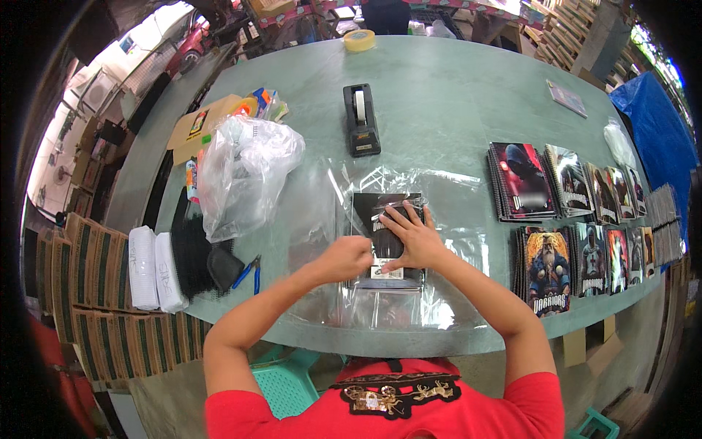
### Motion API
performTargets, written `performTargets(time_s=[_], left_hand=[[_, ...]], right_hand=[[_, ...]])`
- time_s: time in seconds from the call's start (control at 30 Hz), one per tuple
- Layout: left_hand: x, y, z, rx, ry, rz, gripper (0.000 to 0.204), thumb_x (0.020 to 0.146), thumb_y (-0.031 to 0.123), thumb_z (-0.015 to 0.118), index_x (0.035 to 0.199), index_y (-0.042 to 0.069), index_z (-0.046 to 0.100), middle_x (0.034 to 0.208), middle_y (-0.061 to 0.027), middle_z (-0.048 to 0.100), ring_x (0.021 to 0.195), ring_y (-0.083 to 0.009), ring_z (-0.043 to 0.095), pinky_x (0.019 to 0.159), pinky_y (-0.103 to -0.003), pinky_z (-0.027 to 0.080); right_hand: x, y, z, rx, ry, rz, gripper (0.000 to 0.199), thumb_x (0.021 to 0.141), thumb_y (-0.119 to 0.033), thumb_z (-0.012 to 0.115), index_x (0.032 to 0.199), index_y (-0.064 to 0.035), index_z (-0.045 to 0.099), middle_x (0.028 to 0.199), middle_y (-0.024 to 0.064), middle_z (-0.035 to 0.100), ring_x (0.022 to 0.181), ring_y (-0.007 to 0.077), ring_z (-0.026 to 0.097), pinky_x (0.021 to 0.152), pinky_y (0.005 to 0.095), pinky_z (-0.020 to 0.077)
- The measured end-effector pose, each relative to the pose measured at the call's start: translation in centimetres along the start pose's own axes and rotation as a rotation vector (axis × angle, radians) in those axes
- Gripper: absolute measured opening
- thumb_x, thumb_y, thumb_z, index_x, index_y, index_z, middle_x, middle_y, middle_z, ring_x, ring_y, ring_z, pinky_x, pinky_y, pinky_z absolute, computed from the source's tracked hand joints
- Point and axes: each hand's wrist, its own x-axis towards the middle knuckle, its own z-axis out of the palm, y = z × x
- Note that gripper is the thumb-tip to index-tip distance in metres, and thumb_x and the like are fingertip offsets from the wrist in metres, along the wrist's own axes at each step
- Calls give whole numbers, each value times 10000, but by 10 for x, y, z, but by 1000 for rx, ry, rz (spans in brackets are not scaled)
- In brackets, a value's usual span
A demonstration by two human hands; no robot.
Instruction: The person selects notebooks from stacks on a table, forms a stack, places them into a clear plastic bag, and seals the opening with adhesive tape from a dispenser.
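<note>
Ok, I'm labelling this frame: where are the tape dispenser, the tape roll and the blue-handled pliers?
tape dispenser (361, 121), head view, on its black body.
tape roll (359, 40), head view, on its yellowish ring.
blue-handled pliers (249, 271), head view, on the handles.

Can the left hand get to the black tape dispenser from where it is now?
Probably yes. The left hand rests on the dark notebook in clear wrap, and the tape dispenser stands straight ahead on the green table. Only flat clear plastic sheet lies between; it looks like a long forward stretch.
</note>
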Motion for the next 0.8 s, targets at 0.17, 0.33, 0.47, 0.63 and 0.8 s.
performTargets(time_s=[0.17, 0.33, 0.47, 0.63, 0.8], left_hand=[[20, 18, 45, 134, -280, -68, 398, 779, 340, 580, 685, -46, 563, 714, -215, 567, 738, -366, 575, 668, -450, 444], [26, 22, 50, 210, -375, -70, 304, 769, 252, 523, 776, -49, 566, 781, -226, 579, 770, -384, 574, 714, -469, 447], [23, 29, 53, 261, -369, -102, 246, 752, 192, 499, 799, -43, 557, 814, -219, 571, 788, -380, 570, 731, -470, 445], [22, 27, 56, 289, -334, -92, 226, 748, 185, 500, 789, -29, 558, 825, -203, 560, 796, -371, 565, 738, -456, 448], [28, 33, 55, 264, -377, -59, 239, 742, 197, 514, 820, -25, 554, 817, -189, 563, 793, -362, 566, 740, -449, 454]], right_hand=[[-15, -3, 21, -113, 53, -16, 972, 554, -581, 656, 1367, -185, 299, 1425, 56, 264, 1317, 353, 191, 1013, 619, 74], [-13, 13, -7, -124, -146, -182, 985, 605, -691, 563, 1387, -176, 255, 1436, 74, 237, 1336, 320, 157, 1015, 619, 53], [58, 65, -34, 311, -322, 82, 784, 655, -717, 514, 1171, -126, 526, 1216, 138, 500, 1218, 326, 372, 1017, 563, 150], [105, 36, -22, 376, -189, 296, 455, 705, -516, 582, 738, -65, 633, 864, 113, 635, 950, 316, 547, 899, 475, 309], [65, 39, -50, 43, 592, 45, 334, 649, -177, 681, 960, -111, 581, 1128, 47, 540, 1019, 257, 486, 837, 427, 346]])
